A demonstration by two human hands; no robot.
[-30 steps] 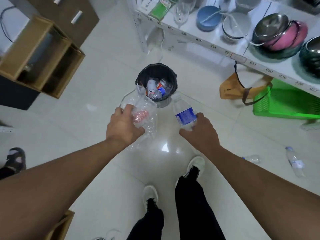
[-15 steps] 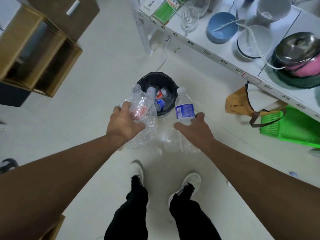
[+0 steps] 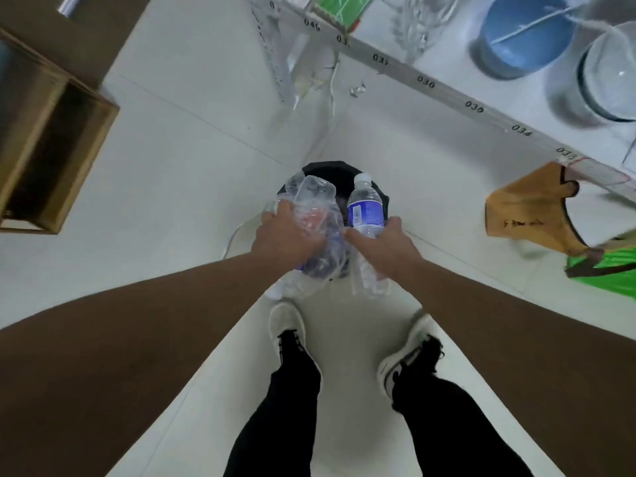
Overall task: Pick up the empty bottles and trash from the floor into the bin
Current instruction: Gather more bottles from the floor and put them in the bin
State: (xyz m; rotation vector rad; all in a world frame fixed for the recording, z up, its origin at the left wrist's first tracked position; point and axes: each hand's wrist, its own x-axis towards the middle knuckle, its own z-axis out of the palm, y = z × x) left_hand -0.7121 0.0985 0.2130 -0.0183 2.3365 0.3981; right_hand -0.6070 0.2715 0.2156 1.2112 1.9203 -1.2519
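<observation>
White tile floor [image 3: 192, 160] fills most of the shot, looking straight down from head height. Dead center of the frame sits a black bin [image 3: 339, 170], mostly covered by what's being held over it.

Left hand [image 3: 287, 237] is wrapped around a bundle of crumpled clear plastic bottles [image 3: 315, 201], the wad sticking up past the knuckles and hanging over the left half of the bin's opening. Right hand [image 3: 385, 244] is clamped on a clear water bottle with a blue label [image 3: 365, 210], white cap pointing toward the top of the frame, sitting over the right half of the bin. A second clear bottle [image 3: 370, 278] pokes out below that same hand, toward the bottom of the frame. The two hands are nearly touching each other in the middle.

Lower center you can see white sneakers [image 3: 287, 325] and black trousers, feet planted just short of the bin.

Upper left there's a wooden open-front box [image 3: 51, 160]. Across the upper right runs a white counter [image 3: 447, 94] with numbered labels along its edge, and on top of it a blue bowl [image 3: 523, 39], a clear glass bowl [image 3: 609, 80], a drinking glass [image 3: 423, 18] and a green box [image 3: 340, 8]. A tan bag [image 3: 526, 211] hangs off the counter edge at mid right, with a bright green basket [image 3: 612, 273] below it at the right edge.
</observation>
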